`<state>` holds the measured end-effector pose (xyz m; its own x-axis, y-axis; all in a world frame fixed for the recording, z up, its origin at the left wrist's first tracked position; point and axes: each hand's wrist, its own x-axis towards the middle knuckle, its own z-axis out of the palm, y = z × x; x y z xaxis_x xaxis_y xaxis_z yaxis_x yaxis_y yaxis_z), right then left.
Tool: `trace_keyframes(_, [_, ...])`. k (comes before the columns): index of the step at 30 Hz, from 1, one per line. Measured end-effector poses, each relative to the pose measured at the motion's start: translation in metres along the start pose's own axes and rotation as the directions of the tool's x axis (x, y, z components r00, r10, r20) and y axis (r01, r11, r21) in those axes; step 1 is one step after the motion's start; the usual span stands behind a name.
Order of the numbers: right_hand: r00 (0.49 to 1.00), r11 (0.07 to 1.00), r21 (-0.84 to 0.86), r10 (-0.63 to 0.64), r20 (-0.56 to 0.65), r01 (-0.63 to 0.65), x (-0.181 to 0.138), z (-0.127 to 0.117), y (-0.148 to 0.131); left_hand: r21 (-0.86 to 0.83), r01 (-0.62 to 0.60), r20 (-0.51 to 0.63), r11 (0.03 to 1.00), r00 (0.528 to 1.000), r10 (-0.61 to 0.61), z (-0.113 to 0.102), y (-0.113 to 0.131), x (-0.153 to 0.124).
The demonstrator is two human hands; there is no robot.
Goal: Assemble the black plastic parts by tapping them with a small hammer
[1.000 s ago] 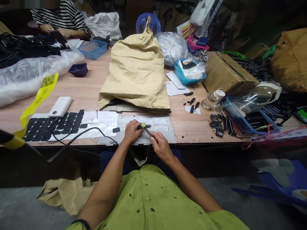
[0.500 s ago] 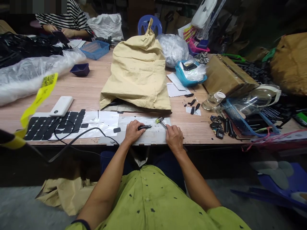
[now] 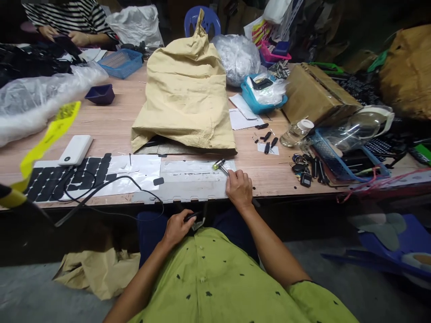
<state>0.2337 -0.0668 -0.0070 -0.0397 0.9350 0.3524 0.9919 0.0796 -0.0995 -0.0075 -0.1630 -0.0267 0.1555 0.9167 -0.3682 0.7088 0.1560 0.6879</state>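
My right hand [image 3: 239,188] rests at the table's near edge, closed round a small tool [image 3: 220,166] with a yellow-green end that points up and left over a clear plastic sheet [image 3: 188,168]. My left hand [image 3: 177,226] is below the table edge, close to my green shirt, closed on a small black object [image 3: 191,216]. A black-celled panel [image 3: 67,177] with a black cable [image 3: 111,188] across it lies to the left.
A tan sack [image 3: 186,89] stands mid-table. A white power bank [image 3: 76,149], a yellow strap [image 3: 43,143], a cardboard box [image 3: 314,94], blue trays [image 3: 264,98], a bottle [image 3: 296,133] and small black parts [image 3: 269,143] lie around. A person in stripes [image 3: 70,22] sits far left.
My left hand has dropped from the table to my lap with the black object. My right hand moved right with the tool, off the object.
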Motion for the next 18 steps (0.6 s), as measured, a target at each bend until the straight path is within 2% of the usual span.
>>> trace_keyframes(2, [1.0,1.0,-0.003,-0.009,-0.003,0.009,0.0,0.0,0.0,0.062,0.123,-0.001,0.99,0.992,-0.123,0.009,-0.005,0.013])
trace_keyframes(4, [1.0,1.0,-0.015,-0.019,-0.015,0.019,0.0,0.0,0.0,0.112,0.171,-0.006,0.979,0.985,-0.171,0.014,-0.007,0.028])
trace_keyframes(8, [0.999,0.999,-0.031,-0.03,-0.031,0.029,0.0,0.001,0.0,0.152,0.135,0.05,0.979,0.988,-0.145,0.015,0.0,0.038])
trace_keyframes(10, [0.999,0.999,-0.038,-0.032,-0.04,0.031,0.0,0.002,0.0,0.149,0.085,0.139,0.985,0.985,-0.106,0.01,0.01,0.031])
trace_keyframes(13, [0.997,0.998,-0.048,-0.041,-0.063,0.038,-0.001,0.003,0.0,0.036,-0.059,0.36,0.998,0.932,0.042,-0.009,0.036,0.02])
trace_keyframes(15, [0.996,0.998,-0.047,-0.046,-0.071,0.043,-0.002,0.004,0.0,-0.115,-0.133,0.439,0.984,0.882,0.171,-0.029,0.055,0.022])
trace_keyframes(16, [0.996,0.998,-0.046,-0.047,-0.073,0.044,-0.002,0.004,0.0,-0.184,-0.139,0.429,0.973,0.879,0.207,-0.041,0.065,0.028])
trace_keyframes(17, [0.996,0.998,-0.045,-0.048,-0.076,0.044,-0.002,0.004,0.0,-0.23,-0.131,0.387,0.964,0.897,0.214,-0.054,0.072,0.037])
trace_keyframes(18, [0.995,0.998,-0.046,-0.049,-0.081,0.046,-0.002,0.004,0.0,-0.246,-0.12,0.295,0.962,0.936,0.192,-0.067,0.079,0.05])
